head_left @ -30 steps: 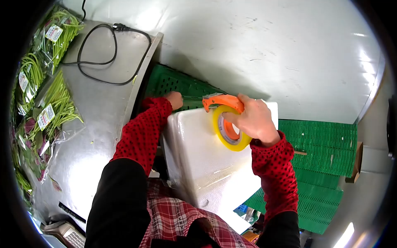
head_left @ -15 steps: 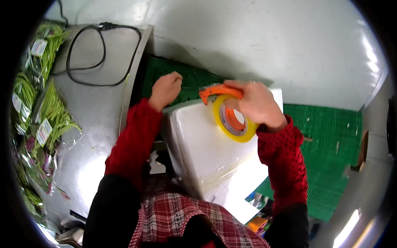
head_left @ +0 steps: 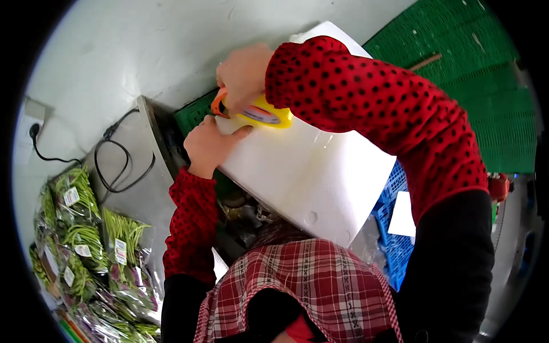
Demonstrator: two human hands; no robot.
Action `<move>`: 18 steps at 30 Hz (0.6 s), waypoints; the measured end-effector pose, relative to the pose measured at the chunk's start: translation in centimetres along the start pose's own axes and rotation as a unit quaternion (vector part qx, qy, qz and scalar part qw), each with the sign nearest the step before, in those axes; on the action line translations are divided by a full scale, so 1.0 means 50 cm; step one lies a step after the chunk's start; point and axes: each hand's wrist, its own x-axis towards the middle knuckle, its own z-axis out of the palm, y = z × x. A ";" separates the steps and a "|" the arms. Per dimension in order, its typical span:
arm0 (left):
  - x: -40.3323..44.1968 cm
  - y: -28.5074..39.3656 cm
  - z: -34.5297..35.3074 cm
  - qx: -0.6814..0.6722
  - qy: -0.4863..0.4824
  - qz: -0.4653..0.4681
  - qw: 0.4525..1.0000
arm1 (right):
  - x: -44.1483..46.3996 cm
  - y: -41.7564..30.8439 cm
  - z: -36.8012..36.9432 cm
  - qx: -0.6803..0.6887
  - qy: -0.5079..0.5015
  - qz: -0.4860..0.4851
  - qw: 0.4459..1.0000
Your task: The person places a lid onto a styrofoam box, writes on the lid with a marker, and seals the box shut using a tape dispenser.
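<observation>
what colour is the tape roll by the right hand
The tape roll is yellow, seen best in the head view.

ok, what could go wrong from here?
A slip of the orange tape dispenser in the right hand might catch the left hand, which is right beside it. The white box could also shift if pushed unevenly, since the left hand is only at its edge.

I log remotely: yellow tape roll [head_left: 265,114], orange tape dispenser [head_left: 217,105], white foam box [head_left: 297,171], black-dotted red sleeve covers [head_left: 377,108], red-and-white plaid apron [head_left: 326,274].
</observation>
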 end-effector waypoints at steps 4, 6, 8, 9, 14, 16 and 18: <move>0.002 0.006 -0.002 0.053 -0.003 -0.012 0.999 | -0.165 0.041 0.017 0.050 0.053 0.013 0.997; 0.007 -0.010 0.013 0.055 0.008 0.002 0.998 | -0.252 0.063 0.038 0.064 0.070 0.031 0.995; 0.030 -0.068 0.025 0.072 0.005 -0.004 0.997 | -0.306 0.056 0.054 0.101 0.030 0.069 0.992; 0.033 -0.084 0.028 0.049 0.007 0.011 0.999 | -0.350 0.070 0.086 0.113 0.086 0.042 0.989; 0.084 -0.176 0.014 0.033 0.020 0.051 0.998 | -0.517 0.095 0.194 0.173 0.125 0.089 0.973; 0.118 -0.215 0.007 -0.004 0.000 0.068 0.998 | -0.588 0.101 0.242 0.212 0.180 0.086 0.957; 0.156 -0.260 -0.006 -0.027 -0.027 0.067 0.997 | -0.630 0.086 0.277 0.213 0.186 0.092 0.955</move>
